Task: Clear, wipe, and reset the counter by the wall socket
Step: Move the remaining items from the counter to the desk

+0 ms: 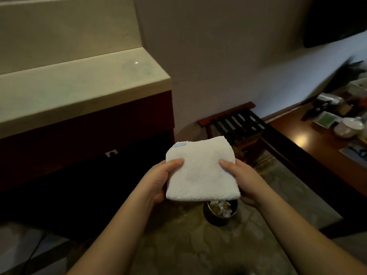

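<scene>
1. The folded white towel (200, 171) sits at the centre of the view, held flat and level in mid-air over the patterned floor, with a small pale blue label at its 11 o'clock corner

2. The left hand (158, 181) is grasping the towel's 9 o'clock edge, thumb lying on top and fingers curled under; the right hand (241, 178) is grasping the 3 o'clock edge the same way. Both grips are clenched on cloth, so the towel lies between them, touching each, its middle unsupported

3. Just beneath the towel's 6 o'clock edge stands a small dark bin (220, 213) on the floor, with crumpled white scraps in it; the towel partly hides its rim

4. The pale stone tabletop (79, 90) lies off at 10 o'clock from the towel, well apart and higher. It looks bare, so clearing seems done. A wall socket (111, 153) shows in the dark recess below it, at about 9 o'clock from the towel

5. By my reading the wiping step is in hand, cloth readied but not yet on the surface. The next move calls for carrying the towel up towards 10 o'clock, freeing one grip, and pressing it flat on the stone

6. At 2 to 3 o'clock a wooden desk (309, 141) carries cups and boxes, likely what goes back for the reset
</scene>
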`<state>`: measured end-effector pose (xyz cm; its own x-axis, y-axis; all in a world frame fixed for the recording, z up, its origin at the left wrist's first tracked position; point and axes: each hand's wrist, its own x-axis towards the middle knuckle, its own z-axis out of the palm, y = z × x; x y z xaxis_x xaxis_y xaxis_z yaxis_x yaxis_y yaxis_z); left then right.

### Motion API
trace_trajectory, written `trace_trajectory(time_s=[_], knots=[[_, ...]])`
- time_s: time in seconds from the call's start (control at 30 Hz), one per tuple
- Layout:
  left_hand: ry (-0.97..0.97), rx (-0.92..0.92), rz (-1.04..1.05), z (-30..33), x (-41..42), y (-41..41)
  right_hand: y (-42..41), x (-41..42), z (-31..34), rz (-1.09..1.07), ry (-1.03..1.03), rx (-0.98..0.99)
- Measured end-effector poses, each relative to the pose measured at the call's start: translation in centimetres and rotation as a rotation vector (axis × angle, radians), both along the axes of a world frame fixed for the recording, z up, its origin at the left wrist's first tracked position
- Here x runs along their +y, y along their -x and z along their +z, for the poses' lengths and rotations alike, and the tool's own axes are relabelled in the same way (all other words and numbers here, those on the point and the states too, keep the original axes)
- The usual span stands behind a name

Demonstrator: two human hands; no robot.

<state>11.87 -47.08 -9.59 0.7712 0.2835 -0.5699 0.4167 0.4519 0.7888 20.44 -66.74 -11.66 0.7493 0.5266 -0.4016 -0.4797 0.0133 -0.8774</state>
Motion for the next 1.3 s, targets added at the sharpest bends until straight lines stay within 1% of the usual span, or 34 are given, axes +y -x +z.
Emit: trace_trajectory(time_s=[0.3, 0.53, 0.73, 0.9, 1.07, 1.3], knots=[[-0.024, 0.040, -0.168, -1.7, -11.0, -10.2, -6.3, -12.6, -2.1, -0.149, -0.010, 0.014], [-0.024, 0.063, -0.309, -4.2, -20.2, -18.3, -11.7, -23.0, -3.3, -0.274, 0.060, 0.029], [-0.041, 0.086, -0.428, -5.4, -27.6, -23.7, -14.3, -30.1, -3.7, -0.390, 0.146, 0.010], [-0.120, 0.127, -0.502, -6.1, -32.1, -27.8, -16.5, -33.8, -4.9, -0.511, 0.140, 0.059], [-0.243, 0.117, -0.623, -6.7, -34.8, -32.0, -19.5, -35.8, -6.8, -0.657, 0.129, 0.133], [-0.417, 0.140, -0.661, -8.0, -37.1, -38.5, -24.3, -36.6, -8.5, -0.689, 0.253, 0.182]])
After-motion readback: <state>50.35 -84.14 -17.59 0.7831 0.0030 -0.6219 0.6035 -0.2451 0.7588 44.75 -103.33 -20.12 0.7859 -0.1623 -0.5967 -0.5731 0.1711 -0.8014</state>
